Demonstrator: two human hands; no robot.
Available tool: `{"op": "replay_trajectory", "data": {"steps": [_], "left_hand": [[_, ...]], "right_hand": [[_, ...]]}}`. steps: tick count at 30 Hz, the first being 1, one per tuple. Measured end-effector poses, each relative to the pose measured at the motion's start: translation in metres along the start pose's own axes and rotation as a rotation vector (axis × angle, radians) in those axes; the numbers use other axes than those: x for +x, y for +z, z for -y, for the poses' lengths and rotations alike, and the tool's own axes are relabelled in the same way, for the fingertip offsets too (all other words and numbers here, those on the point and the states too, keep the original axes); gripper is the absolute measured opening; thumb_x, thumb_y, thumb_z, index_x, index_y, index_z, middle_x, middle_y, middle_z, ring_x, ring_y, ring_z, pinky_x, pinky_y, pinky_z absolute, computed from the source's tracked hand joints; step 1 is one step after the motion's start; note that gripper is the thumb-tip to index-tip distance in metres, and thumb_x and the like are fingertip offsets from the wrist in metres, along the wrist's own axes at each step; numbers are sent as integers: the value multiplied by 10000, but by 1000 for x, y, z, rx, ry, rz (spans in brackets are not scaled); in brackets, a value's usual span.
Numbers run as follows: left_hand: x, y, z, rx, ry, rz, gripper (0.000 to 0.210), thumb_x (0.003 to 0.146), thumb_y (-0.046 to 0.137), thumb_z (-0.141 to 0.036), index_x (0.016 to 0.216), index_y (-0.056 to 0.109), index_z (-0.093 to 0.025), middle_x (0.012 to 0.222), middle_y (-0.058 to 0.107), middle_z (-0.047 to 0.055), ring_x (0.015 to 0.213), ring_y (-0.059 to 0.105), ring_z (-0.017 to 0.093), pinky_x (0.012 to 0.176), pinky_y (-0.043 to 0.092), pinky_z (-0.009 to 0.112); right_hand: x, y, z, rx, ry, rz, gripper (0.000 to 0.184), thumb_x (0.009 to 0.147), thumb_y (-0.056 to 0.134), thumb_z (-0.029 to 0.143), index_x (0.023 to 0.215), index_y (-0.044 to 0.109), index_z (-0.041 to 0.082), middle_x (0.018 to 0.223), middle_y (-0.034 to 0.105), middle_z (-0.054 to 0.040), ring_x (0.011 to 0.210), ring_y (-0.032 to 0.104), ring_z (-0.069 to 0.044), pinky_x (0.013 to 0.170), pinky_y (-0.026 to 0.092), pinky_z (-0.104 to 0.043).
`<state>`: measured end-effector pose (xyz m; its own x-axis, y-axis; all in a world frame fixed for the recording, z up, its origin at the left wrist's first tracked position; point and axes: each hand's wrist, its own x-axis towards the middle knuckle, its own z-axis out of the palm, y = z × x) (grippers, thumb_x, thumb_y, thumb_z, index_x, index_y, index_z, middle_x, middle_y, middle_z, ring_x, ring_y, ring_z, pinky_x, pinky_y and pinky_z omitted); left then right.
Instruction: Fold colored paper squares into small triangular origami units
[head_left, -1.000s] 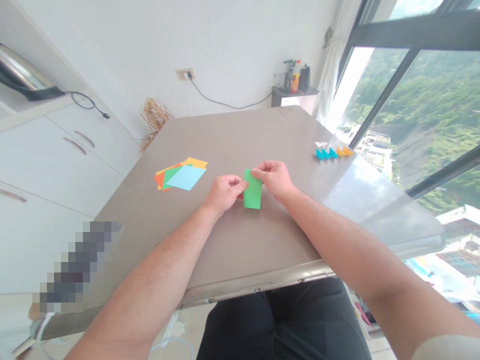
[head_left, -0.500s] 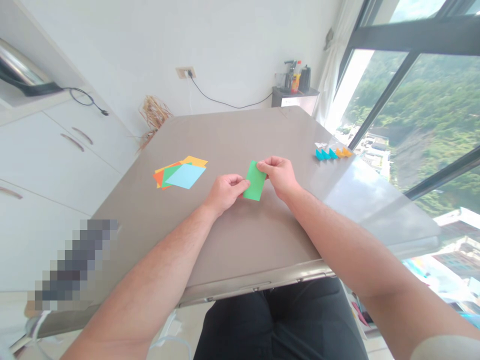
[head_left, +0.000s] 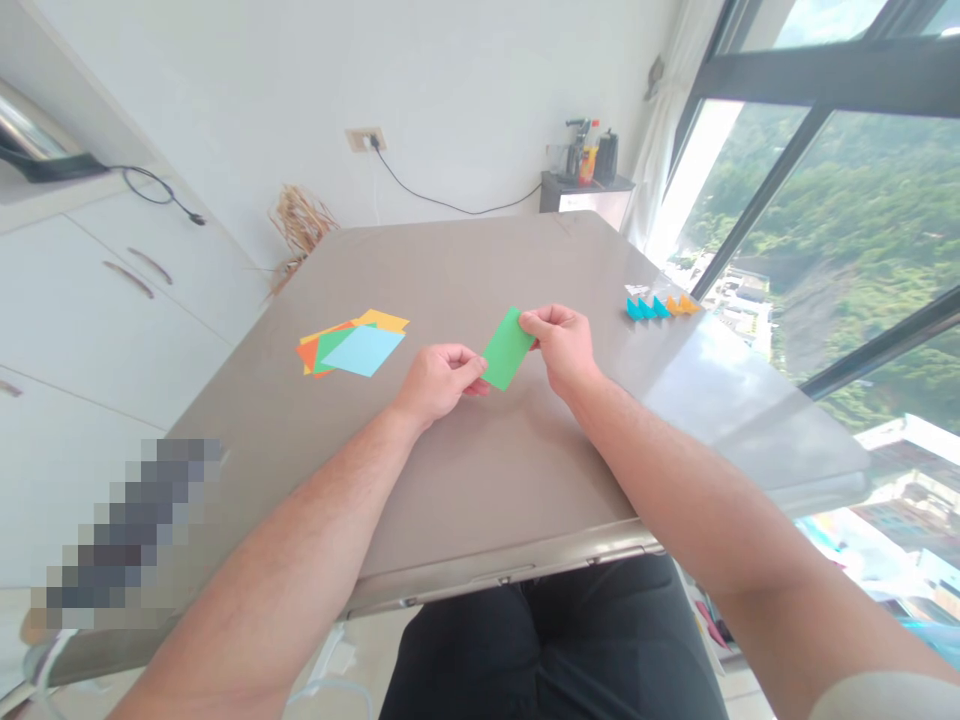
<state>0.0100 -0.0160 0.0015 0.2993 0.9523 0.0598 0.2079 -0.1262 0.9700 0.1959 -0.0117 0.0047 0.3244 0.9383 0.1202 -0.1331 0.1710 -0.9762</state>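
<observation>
A green sheet of paper point(head_left: 507, 350), a narrow rectangle that looks folded, is held up over the table between both hands. My left hand point(head_left: 444, 380) pinches its lower left edge between thumb and fingers. At the upper right corner, my right hand point(head_left: 559, 345) grips it the same way. Left of my hands lies a fanned pile of coloured paper sheets point(head_left: 365, 351), light blue on top, with green, orange and yellow beneath. Far to the right stands a row of small folded paper boats point(head_left: 646, 309), some blue and some orange.
The grey-brown table point(head_left: 480, 265) reaches back toward the wall. A small cabinet point(head_left: 585, 195) with bottles and a kettle stands behind it. Dried stalks point(head_left: 300, 225) rise at the far left corner, and a window point(head_left: 840, 230) runs along the right.
The green paper has tilted clockwise and lifted slightly, with both hands still on it. The whole view has shifted a little, so the surroundings appear slightly further left.
</observation>
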Motion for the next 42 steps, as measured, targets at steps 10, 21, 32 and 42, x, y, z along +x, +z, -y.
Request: {"op": "replay_trajectory", "data": {"steps": [10,21,32,42], "left_hand": [[8,-6,10,25,69,-312,152,799,628,-311,707,638,-191,677,701,16,633,678,160,618,536,266],[6,5,11,58,123,-214,215,812,678,-398,777,622,-194,694,668,-10,621,590,139,610,451,265],[5,-5,8,464,235,-186,115,812,616,-308,769,631,-203,575,531,-58,525,441,107,551,342,258],[-1,-2,3,497,345,-189,170,859,586,-321,772,654,-191,628,612,-40,543,474,104,582,376,255]], "right_hand": [[9,-8,-4,139,11,-103,222,651,741,357,686,588,199,680,573,24,689,557,-132,656,500,-292],[-7,8,-9,32,-15,74,246,719,742,414,734,637,191,708,639,3,682,600,-136,692,525,-304],[-15,4,-7,-565,-314,318,180,769,664,299,911,741,219,964,762,-25,884,664,-180,796,493,-309],[-20,7,-4,-668,-313,335,156,774,599,280,704,711,197,680,685,10,627,540,-121,612,400,-254]]}}
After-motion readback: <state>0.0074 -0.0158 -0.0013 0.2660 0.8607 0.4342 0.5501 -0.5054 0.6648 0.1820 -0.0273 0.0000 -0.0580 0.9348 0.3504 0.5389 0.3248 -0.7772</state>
